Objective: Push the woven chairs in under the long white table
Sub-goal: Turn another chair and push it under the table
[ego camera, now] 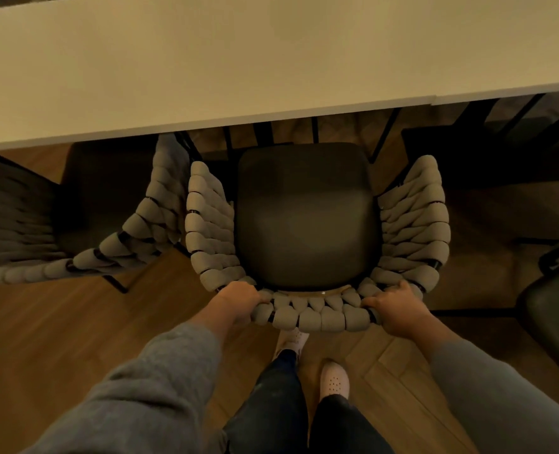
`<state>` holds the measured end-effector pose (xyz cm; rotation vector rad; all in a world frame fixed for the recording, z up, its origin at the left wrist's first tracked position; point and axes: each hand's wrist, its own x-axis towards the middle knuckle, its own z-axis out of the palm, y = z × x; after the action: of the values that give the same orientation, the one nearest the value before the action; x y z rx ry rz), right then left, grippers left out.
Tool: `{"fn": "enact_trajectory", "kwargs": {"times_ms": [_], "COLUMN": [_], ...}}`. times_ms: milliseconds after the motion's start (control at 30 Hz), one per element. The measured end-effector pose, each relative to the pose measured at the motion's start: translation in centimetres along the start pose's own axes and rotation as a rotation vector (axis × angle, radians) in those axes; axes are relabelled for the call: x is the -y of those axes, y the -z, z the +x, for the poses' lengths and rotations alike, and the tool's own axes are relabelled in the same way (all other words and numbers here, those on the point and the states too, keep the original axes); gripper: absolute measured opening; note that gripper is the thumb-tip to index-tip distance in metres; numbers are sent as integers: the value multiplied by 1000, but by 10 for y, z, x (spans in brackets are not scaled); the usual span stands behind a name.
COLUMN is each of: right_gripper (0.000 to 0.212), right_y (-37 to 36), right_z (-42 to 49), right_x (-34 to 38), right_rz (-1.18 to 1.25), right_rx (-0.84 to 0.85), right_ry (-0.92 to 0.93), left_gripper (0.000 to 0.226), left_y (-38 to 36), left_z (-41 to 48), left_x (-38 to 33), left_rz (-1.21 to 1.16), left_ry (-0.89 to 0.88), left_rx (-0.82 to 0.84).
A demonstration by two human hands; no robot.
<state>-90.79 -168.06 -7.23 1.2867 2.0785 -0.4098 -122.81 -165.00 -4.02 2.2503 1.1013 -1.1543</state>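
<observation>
A woven chair [307, 217] with a dark seat and thick grey woven back stands right in front of me, its front edge at the rim of the long white table [239, 60]. My left hand [239, 301] grips the top of the woven backrest at its left corner. My right hand [394, 306] grips the same backrest at its right corner. A second woven chair [114, 231] stands to the left, turned at an angle, its seat partly under the table edge.
Dark chair frames [553, 306] sit at the right, one partly under the table. The floor is wooden herringbone [59, 322]. My feet in white shoes [334, 380] stand just behind the chair back.
</observation>
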Motion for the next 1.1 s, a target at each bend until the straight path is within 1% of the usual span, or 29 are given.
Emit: {"fn": "enact_trajectory", "kwargs": {"times_ms": [167, 367, 467, 633, 800, 967, 1100], "right_gripper": [33, 38, 38, 34, 32, 35, 34], "right_y": [28, 64, 81, 104, 110, 114, 109], "right_z": [34, 72, 92, 122, 130, 132, 133], "right_x": [2, -14, -25, -25, -19, -17, -18], "right_rz": [-8, -57, -72, -78, -68, -73, -85], "right_rx": [26, 34, 11, -6, -2, 7, -33], "right_ry": [26, 7, -19, -39, -68, -85, -80], "left_gripper": [50, 52, 55, 59, 60, 54, 57], "left_y": [2, 22, 33, 42, 46, 49, 52], "left_z": [16, 38, 49, 61, 71, 78, 78], "left_x": [37, 67, 80, 105, 124, 133, 134], "left_rz": [10, -83, -115, -66, -28, -23, -18], "left_ry": [56, 135, 163, 222, 184, 158, 130], "left_rx": [7, 13, 9, 30, 85, 110, 133]}}
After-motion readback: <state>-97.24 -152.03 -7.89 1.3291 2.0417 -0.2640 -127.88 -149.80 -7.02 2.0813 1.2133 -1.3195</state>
